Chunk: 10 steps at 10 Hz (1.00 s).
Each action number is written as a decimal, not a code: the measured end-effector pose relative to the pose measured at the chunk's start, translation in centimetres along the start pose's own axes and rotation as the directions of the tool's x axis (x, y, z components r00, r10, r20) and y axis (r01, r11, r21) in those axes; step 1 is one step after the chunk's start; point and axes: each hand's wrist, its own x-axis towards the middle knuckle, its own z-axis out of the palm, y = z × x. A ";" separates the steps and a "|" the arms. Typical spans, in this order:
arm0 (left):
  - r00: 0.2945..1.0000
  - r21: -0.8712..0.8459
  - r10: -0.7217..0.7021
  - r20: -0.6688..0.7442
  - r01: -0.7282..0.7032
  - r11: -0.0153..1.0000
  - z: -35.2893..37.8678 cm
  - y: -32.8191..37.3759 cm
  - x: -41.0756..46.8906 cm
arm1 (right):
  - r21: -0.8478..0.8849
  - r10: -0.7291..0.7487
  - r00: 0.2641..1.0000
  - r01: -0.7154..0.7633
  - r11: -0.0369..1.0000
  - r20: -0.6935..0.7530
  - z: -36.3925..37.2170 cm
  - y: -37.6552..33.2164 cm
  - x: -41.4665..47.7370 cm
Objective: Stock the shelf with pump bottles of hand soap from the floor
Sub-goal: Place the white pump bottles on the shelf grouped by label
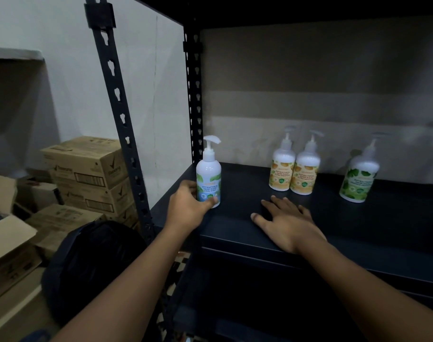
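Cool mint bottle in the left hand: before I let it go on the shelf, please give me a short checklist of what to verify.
1. Cool mint bottle upright: ok.
2. Base fully on the shelf: cannot tell, the left hand partly hides it.
3. Label facing front: ok.
4. Right hand flat on shelf, apart from all bottles: ok.
5. In line with the two orange bottles: not ok, it seems nearer the front.

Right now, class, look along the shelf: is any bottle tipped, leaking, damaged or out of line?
Nothing spilled, tipped or damaged. Only the blue-label bottle, gripped by the left hand, stands forward of the orange-label bottles and green-label bottle on the shelf.
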 end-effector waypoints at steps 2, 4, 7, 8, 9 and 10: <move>0.998 -0.012 -0.048 0.043 0.049 0.999 0.6 -0.7 3.4 | 0.006 0.000 1.000 0.000 1.000 0.002 0.1 0.0 0.2; 0.997 0.126 -0.073 0.039 0.067 0.990 1.6 -0.6 6.9 | -0.002 -0.004 1.000 0.004 1.000 0.002 0.2 0.1 0.3; 0.997 0.166 -0.071 -0.005 0.071 0.984 2.9 -1.2 10.1 | 0.005 -0.002 1.000 0.002 1.000 -0.006 0.3 0.1 0.5; 0.997 0.165 -0.073 -0.014 0.075 0.984 3.1 -1.3 10.6 | 0.004 -0.002 1.000 0.002 1.000 -0.006 0.4 0.1 0.5; 0.997 0.173 -0.074 -0.019 0.076 0.982 3.2 -1.4 10.8 | 0.014 -0.004 1.000 0.004 1.000 -0.011 0.4 0.1 0.6; 0.997 0.183 -0.072 -0.016 0.073 0.980 3.2 -1.3 10.9 | 0.019 -0.006 1.000 0.006 1.000 -0.015 0.5 0.2 0.6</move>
